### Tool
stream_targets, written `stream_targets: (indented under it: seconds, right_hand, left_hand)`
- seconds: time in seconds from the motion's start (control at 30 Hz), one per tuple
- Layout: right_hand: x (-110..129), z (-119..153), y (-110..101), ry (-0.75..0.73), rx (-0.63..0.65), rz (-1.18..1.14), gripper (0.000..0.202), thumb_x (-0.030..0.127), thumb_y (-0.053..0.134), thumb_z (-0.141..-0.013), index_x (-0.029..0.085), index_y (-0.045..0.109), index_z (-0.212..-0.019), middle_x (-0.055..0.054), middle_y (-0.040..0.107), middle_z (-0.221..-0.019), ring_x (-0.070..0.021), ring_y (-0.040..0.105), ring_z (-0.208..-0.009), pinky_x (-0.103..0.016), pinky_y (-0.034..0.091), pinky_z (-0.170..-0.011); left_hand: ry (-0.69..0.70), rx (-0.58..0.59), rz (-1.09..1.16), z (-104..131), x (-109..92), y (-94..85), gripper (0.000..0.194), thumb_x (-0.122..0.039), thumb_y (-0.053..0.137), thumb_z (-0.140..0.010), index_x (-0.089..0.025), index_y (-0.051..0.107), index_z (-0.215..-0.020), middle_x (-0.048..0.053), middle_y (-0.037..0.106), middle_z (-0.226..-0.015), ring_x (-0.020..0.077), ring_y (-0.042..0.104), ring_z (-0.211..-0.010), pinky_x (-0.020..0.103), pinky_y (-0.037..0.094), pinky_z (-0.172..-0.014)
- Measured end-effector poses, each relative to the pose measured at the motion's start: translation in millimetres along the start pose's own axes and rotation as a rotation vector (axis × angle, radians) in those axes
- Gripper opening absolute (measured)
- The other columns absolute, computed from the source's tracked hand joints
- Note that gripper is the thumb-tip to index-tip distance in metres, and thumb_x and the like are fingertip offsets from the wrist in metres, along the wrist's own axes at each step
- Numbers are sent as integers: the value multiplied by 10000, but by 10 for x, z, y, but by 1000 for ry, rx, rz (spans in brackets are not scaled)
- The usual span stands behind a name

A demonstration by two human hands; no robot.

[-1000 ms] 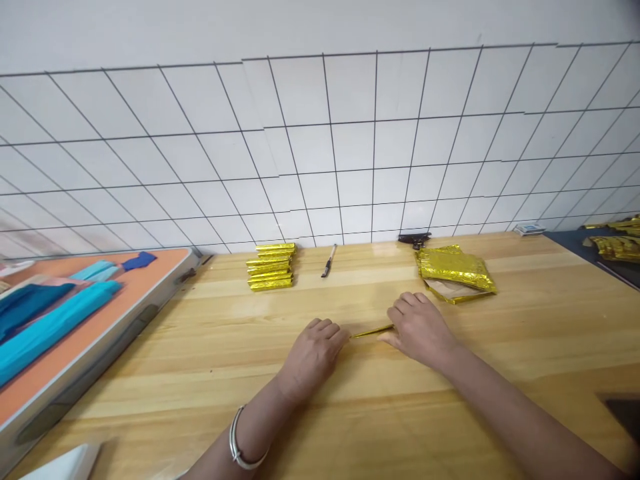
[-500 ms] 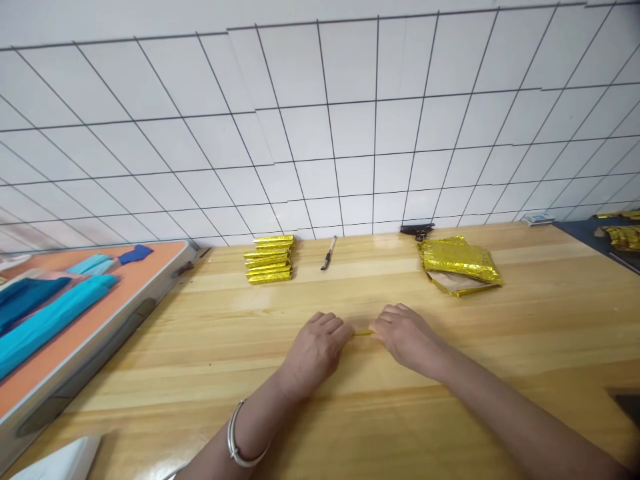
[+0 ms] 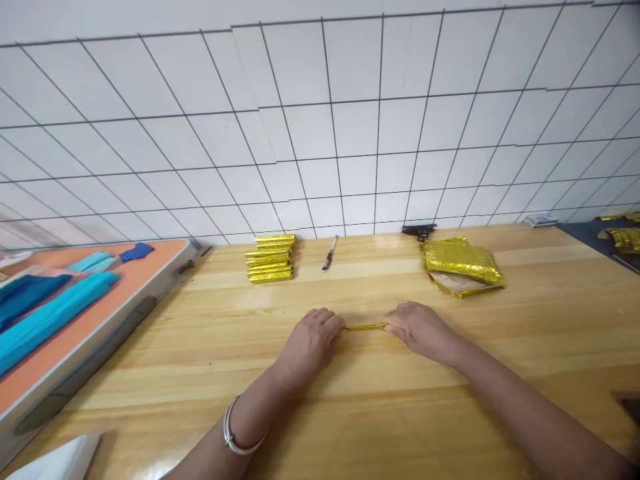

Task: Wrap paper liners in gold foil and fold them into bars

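Hands now farther apart than half a second ago; a longer stretch of the gold strip (image 3: 365, 327) shows between them. Strip lies nearly level, low over the wooden table (image 3: 200, 400), in front of the person; contact with the tabletop cannot be told.

Left hand (image 3: 309, 347): fingers closed, clamped on the strip's left end. Silver bangle (image 3: 229, 427) on that forearm. Right hand (image 3: 419, 330): thumb and fingers pinched together on the right end.

Beyond the hands, toward the tiled wall (image 3: 350, 133): row of folded gold pieces (image 3: 270, 260) at left, pen (image 3: 330, 253) just right of it, stack of gold sheets (image 3: 465, 261) farther right, its brownish inner side partly visible. Black clip (image 3: 419, 231) near the stack, by the wall.

Far left: turquoise cloth (image 3: 60, 320) on an orange surface (image 3: 135, 287). Near left corner: white object (image 3: 60, 460), cut by the view edge. Far right: more gold pieces (image 3: 625, 239) on a dark surface.
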State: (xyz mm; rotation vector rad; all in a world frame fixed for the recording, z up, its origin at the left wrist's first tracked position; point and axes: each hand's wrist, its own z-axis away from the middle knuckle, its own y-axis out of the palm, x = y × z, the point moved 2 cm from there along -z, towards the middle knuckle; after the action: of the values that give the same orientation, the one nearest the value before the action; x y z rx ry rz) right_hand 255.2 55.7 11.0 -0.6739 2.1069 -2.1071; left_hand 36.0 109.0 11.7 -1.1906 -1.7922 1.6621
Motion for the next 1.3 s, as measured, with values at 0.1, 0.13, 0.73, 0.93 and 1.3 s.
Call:
stream_targets:
  seconds: [0.1,0.13,0.73,0.93,1.3]
  right_hand:
    - [-12,7,20,-15,10,-58,254,255,363,-911,190,559,-762,-32,611,-740,-144,528,-725,-229,334,-621]
    - [-16,10,28,-15,13,-71,245,249,363,-910,191,561,-777,-33,615,-753,-145,533,-736,-226,337,-623]
    - [-49,36,-1,150,48,4,269,360,391,-900,206,517,-718,0,622,-661,-115,517,-551,-227,246,-489]
    - [-70,32,32,129,6,100,294,378,369,-913,222,554,-745,1,653,-692,-127,547,-575,-240,269,-520]
    - [-78,2,24,100,-222,-213,279,357,385,-903,234,557,-1085,-66,625,-1035,-182,570,-940,-294,429,-805]
  left_hand:
    - [-25,-3,18,-2,22,15,203,-220,383,-906,-163,535,-785,39,559,-759,165,487,-724,275,374,-662]
    - [-28,-4,18,-2,34,22,203,-226,385,-906,-164,533,-782,38,559,-759,164,490,-724,274,374,-664]
    - [178,-40,-127,14,107,4,263,-234,382,-897,-165,475,-662,48,513,-684,170,432,-697,304,316,-672]
    - [168,-46,-88,2,167,30,290,-277,372,-908,-163,496,-673,48,520,-690,170,453,-712,303,329,-686]
    - [-135,75,803,19,15,8,397,-419,265,-935,-149,507,-773,-14,484,-675,104,435,-621,223,346,-594]
